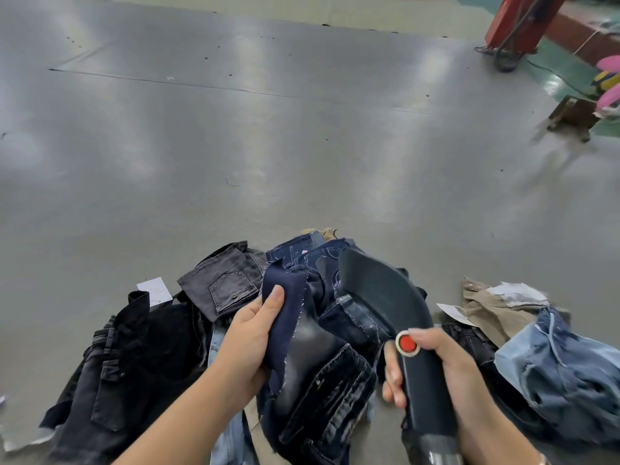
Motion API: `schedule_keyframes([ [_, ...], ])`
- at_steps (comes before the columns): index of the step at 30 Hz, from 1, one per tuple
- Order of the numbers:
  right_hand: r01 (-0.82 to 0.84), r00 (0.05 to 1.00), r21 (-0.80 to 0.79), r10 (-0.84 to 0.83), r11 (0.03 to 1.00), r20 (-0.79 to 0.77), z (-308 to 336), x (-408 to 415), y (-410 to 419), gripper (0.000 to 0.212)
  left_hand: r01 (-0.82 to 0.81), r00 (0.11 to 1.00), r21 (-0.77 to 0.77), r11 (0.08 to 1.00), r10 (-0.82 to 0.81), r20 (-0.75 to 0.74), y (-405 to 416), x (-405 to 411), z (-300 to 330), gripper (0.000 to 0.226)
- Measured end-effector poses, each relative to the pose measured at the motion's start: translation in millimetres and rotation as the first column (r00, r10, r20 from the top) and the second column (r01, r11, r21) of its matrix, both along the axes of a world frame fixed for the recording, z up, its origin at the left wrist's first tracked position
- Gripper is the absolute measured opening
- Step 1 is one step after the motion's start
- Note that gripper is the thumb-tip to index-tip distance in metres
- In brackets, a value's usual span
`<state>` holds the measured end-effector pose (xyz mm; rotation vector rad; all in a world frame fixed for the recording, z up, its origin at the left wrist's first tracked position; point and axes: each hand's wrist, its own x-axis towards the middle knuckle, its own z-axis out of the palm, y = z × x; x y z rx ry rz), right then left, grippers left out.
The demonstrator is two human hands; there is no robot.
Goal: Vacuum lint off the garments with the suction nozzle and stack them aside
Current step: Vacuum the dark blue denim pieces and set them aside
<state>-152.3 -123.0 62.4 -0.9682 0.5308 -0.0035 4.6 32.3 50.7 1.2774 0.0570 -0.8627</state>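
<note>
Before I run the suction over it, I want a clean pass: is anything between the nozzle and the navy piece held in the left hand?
Nothing visible. The suction nozzle, gripped by the right hand, sits just right of the navy garment that the left hand holds up; only a narrow gap over the jeans pile separates them.

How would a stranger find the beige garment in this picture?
Start at the denim pile on the grey table, then look right of the suction nozzle. The beige garment lies beside light blue jeans; it alone is khaki, not denim.
</note>
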Motion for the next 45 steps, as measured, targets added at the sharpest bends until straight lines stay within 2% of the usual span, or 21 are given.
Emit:
schedule_keyframes([
  [3, -0.230, 0.963, -0.125, 0.208, 0.965, -0.172, 10.4, 1.0, 18.4, 0.040, -0.060, 0.996, -0.046, 0.997, 0.057, -0.066, -1.4, 5.1, 2.3, 0.036],
  [4, -0.288, 0.951, -0.155, 0.263, 0.945, -0.164, 10.9, -4.4, 26.7, 0.033, -0.073, 0.993, -0.071, 0.995, 0.066, -0.098, -1.1, 6.2, 3.8, 0.038],
  [6, -0.246, 0.961, -0.140, 0.223, 0.959, -0.162, 8.0, -1.9, 34.8, 0.072, -0.071, 0.989, -0.099, 0.993, 0.057, -0.139, -1.0, 7.9, 5.4, 0.044],
  [9, -0.068, 0.981, -0.069, 0.054, 0.995, -0.187, 3.4, 3.6, 35.2, 0.077, -0.058, 0.987, -0.118, 0.991, 0.039, -0.156, -0.8, 7.5, 4.4, 0.046],
  [11, -0.113, 0.986, -0.095, 0.100, 0.989, -0.135, 0.4, 2.1, 31.4, 0.079, -0.052, 0.988, -0.116, 0.992, 0.034, -0.153, -1.0, 7.7, 2.6, 0.045],
  [14, -0.160, 0.986, -0.058, 0.157, 0.985, -0.058, 2.1, -0.2, 31.4, 0.054, -0.038, 0.990, -0.110, 0.993, 0.023, -0.138, -1.5, 8.2, -0.8, 0.046],
  [16, -0.170, 0.985, -0.070, 0.168, 0.983, -0.025, -1.9, -1.2, 32.3, 0.050, -0.031, 0.993, -0.103, 0.994, 0.019, -0.120, -2.7, 7.5, -3.0, 0.045],
  [19, -0.106, 0.984, -0.170, 0.079, 0.980, -0.159, -11.9, 5.3, 23.4, 0.040, -0.006, 0.995, -0.123, 0.992, -0.006, -0.101, -4.4, 1.8, -4.1, 0.037],
  [22, -0.124, 0.985, -0.090, 0.112, 0.988, -0.131, -1.9, 7.4, 22.3, 0.023, 0.055, 0.995, -0.121, 0.991, -0.064, -0.072, -5.2, -6.9, -3.8, 0.031],
  [24, -0.059, 0.993, -0.080, 0.050, 0.995, -0.106, 0.5, 1.9, 18.8, 0.037, 0.086, 0.995, -0.102, 0.991, -0.091, -0.041, -4.3, -11.6, -2.7, 0.029],
  [29, 0.106, 0.992, -0.108, -0.113, 0.989, -0.062, 0.8, 3.4, -1.7, 0.028, 0.114, 0.993, -0.093, 0.989, -0.116, -0.020, 0.4, -14.3, -2.2, 0.034],
  [31, 0.064, 0.996, -0.105, -0.070, 0.992, -0.056, 0.3, -0.6, -6.7, 0.034, 0.073, 0.996, -0.102, 0.992, -0.077, -0.039, 1.3, -10.6, -1.2, 0.040],
  [33, -0.073, 0.994, -0.113, 0.063, 0.991, -0.090, 6.0, 1.2, -3.2, 0.042, 0.039, 0.998, -0.111, 0.993, -0.045, -0.054, 0.8, -5.3, -1.1, 0.043],
  [36, -0.242, 0.952, -0.139, 0.207, 0.960, -0.227, 8.3, 12.8, 12.0, 0.018, 0.011, 0.998, -0.146, 0.989, -0.021, -0.067, -1.2, 0.3, -2.4, 0.030],
  [38, -0.298, 0.939, -0.200, 0.249, 0.933, -0.238, 3.2, 5.6, 18.8, 0.038, -0.007, 0.995, -0.173, 0.985, -0.011, -0.103, -2.4, 2.0, -4.2, 0.028],
  [40, -0.259, 0.937, -0.211, 0.192, 0.943, -0.293, 3.0, 10.1, 23.9, 0.047, -0.006, 0.991, -0.187, 0.982, -0.018, -0.130, -3.0, 2.2, -6.3, 0.028],
  [42, -0.096, 0.964, -0.230, 0.032, 0.969, -0.266, -1.1, 18.8, 25.4, 0.055, 0.018, 0.988, -0.199, 0.980, -0.048, -0.147, -1.6, 2.4, -8.5, 0.027],
  [43, -0.075, 0.965, -0.241, 0.010, 0.968, -0.261, -6.2, 21.2, 21.8, 0.055, 0.036, 0.986, -0.212, 0.977, -0.069, -0.152, -0.4, 1.6, -9.3, 0.026],
  [45, -0.083, 0.968, -0.207, 0.030, 0.975, -0.248, -4.4, 25.9, 16.7, 0.035, 0.070, 0.984, -0.256, 0.964, -0.110, -0.143, 0.3, 0.3, -10.3, 0.025],
])
